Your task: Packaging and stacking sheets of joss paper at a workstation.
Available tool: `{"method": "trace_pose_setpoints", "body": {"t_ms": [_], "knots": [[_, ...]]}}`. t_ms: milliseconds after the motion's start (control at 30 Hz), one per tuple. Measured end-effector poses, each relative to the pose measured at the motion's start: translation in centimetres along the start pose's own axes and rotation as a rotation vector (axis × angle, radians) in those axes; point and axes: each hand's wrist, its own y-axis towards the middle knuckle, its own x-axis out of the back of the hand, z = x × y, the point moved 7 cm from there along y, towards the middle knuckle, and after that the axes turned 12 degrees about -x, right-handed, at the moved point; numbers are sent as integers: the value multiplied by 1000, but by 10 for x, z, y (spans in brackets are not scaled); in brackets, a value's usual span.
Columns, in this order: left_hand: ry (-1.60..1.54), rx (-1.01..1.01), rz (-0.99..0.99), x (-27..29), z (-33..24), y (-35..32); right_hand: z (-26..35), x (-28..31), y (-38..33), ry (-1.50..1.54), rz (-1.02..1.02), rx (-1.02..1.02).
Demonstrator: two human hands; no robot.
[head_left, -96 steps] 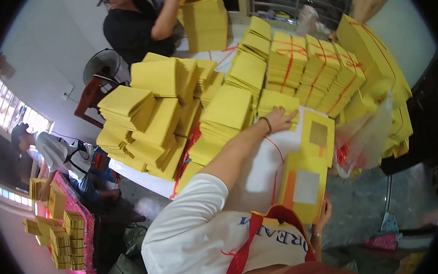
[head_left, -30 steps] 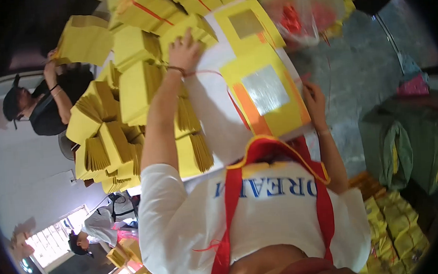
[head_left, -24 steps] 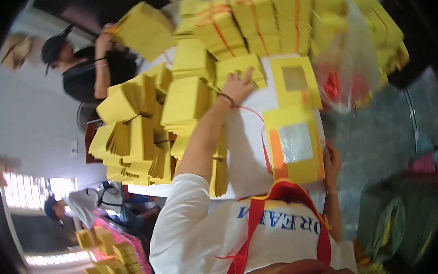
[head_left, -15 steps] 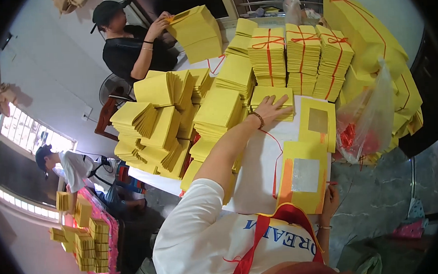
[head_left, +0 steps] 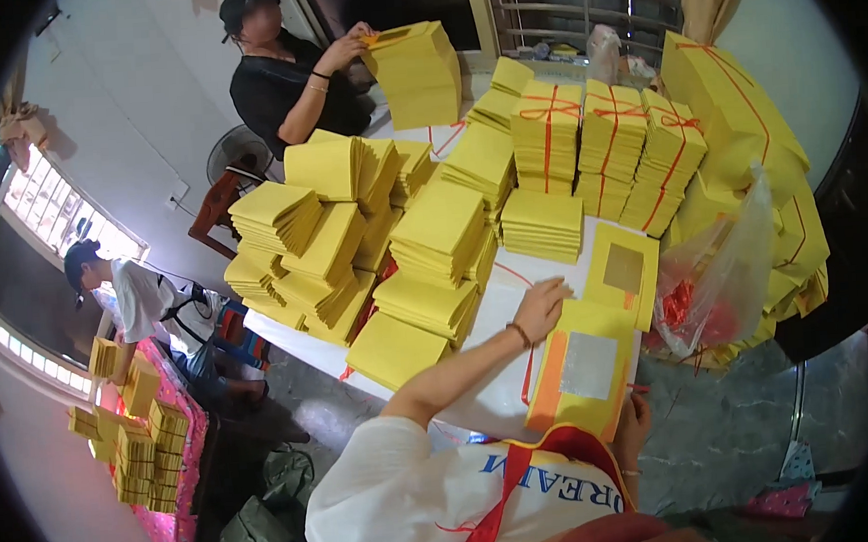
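My left hand (head_left: 543, 309) hovers over the white table, its fingers loosely bent and apart, near the upper edge of a yellow paper sheet (head_left: 607, 362) with an orange band and silver square. My right hand (head_left: 634, 426) is at that sheet's right edge, fingers closed by the end of a red ribbon (head_left: 639, 389); the grip is partly hidden. More red ribbon (head_left: 530, 374) runs along the table left of the sheet. Above it lies another yellow sheet (head_left: 604, 256) with a brownish square. Beyond my left hand stands a small stack of folded yellow paper (head_left: 543, 227).
Piles of folded yellow paper (head_left: 328, 243) fill the table's left half. Ribbon-tied stacks (head_left: 547, 130) stand at the back. A clear plastic bag (head_left: 719, 298) with red contents hangs at the right. One person (head_left: 284, 91) handles yellow paper across the table; another (head_left: 158, 308) works at a pink table.
My left hand has lifted off the small yellow stack and come nearer, to the silver-square sheet. My right hand stays at the sheet's edge. The whole view has shifted slightly.
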Motion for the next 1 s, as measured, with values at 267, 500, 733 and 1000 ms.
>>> {"method": "trace_pose_setpoints", "body": {"t_ms": [267, 500, 733, 1000], "knots": [[-441, 446, -140, 61, -21, 18, 50, 4, 2, -61, 124, -60], [-687, -360, -543, 263, -238, 179, 88, -15, 0, -76, 206, -43], [-87, -503, -60, 149, -228, 152, 76, -29, 0, 15, 236, -2], [-160, 154, 100, 41, -128, -59, 63, -33, -15, 34, 250, -79]]}}
